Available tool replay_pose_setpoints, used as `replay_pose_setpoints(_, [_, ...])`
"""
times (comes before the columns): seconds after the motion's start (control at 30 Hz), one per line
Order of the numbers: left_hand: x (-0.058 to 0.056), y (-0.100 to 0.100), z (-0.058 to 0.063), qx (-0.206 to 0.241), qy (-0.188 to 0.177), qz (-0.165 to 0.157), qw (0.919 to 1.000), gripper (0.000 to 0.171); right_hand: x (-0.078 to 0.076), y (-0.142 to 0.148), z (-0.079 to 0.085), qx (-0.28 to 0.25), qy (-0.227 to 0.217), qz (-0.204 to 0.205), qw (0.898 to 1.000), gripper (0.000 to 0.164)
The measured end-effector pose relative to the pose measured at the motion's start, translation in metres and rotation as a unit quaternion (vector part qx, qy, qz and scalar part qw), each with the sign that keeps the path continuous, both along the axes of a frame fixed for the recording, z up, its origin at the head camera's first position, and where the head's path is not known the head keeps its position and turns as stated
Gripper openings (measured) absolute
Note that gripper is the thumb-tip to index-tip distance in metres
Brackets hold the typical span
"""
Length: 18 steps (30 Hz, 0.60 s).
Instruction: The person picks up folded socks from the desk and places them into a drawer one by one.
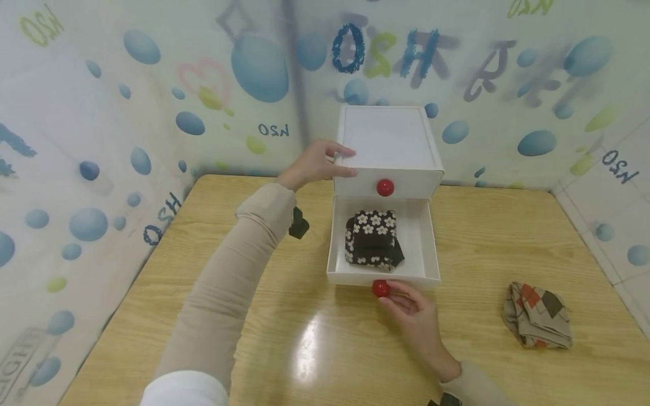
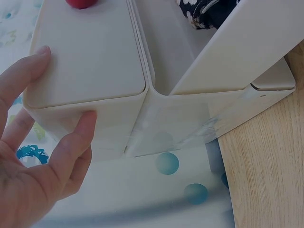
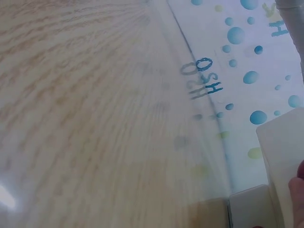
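A white two-drawer box [image 1: 388, 138] stands at the back of the table, its lower drawer [image 1: 418, 239] pulled out and its upper one closed. Inside the lower drawer lies a folded black cloth with white flowers [image 1: 374, 231]. My left hand [image 1: 317, 163] grips the box's upper left front edge; the left wrist view has thumb and fingers on two adjoining faces. At the front, my right hand [image 1: 416, 321] pinches the red knob [image 1: 380, 288] of the lower drawer between thumb and fingers. Only a fingertip [image 3: 297, 197] of it shows in the right wrist view.
On the wooden table [image 1: 279, 316], a folded beige argyle cloth [image 1: 538, 316] lies to the right of the drawer. A second red knob [image 1: 385, 187] is on the upper drawer. Patterned walls [image 1: 167, 113] border the table at the back and both sides.
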<state>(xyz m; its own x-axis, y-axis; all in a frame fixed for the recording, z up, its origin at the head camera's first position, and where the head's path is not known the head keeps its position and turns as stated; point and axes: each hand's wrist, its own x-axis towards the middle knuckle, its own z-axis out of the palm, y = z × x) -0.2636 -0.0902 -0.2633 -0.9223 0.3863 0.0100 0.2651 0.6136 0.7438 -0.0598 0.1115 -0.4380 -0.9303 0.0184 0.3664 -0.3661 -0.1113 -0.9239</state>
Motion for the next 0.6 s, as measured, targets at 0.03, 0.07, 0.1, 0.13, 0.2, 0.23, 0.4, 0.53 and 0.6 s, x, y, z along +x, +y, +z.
replay_pose_setpoints(0.03, [0.0,0.0,0.0,0.001,-0.001,0.001,1.0,0.046,0.0,0.0,0.001,0.001,0.0,0.0,1.0,0.032])
replay_pose_setpoints(0.07, [0.0,0.0,0.0,0.003,-0.002,0.001,1.0,0.046,-0.001,0.0,0.002,0.003,0.0,-0.001,1.0,0.032])
replay_pose_setpoints(0.1, [0.0,0.0,0.001,0.003,-0.003,0.001,1.0,0.046,-0.001,0.0,0.003,0.007,-0.001,-0.002,1.0,0.032])
replay_pose_setpoints(0.13, [0.0,0.0,0.001,0.003,-0.005,0.001,1.0,0.046,-0.001,0.0,0.004,0.011,-0.002,-0.004,1.0,0.032])
replay_pose_setpoints(0.2, [0.0,0.0,0.001,0.003,-0.007,0.002,1.0,0.046,-0.003,0.0,0.006,0.025,-0.003,-0.009,1.0,0.031])
replay_pose_setpoints(0.23, [0.0,0.0,0.001,0.004,-0.008,0.002,1.0,0.047,-0.004,0.001,0.007,0.03,-0.003,-0.01,0.999,0.031])
replay_pose_setpoints(0.4, [0.0,-0.001,0.0,0.006,-0.009,0.001,0.9999,0.047,-0.01,0.002,0.012,0.038,0.018,-0.016,0.999,0.031])
replay_pose_setpoints(0.53, [-0.001,0.0,0.0,0.007,-0.005,-0.001,1.0,0.046,-0.016,0.003,0.013,0.03,0.028,-0.014,0.999,0.031])
replay_pose_setpoints(0.6, [0.0,0.0,0.0,0.007,-0.003,-0.002,1.0,0.046,-0.02,0.004,0.011,0.03,0.03,-0.014,0.999,0.031])
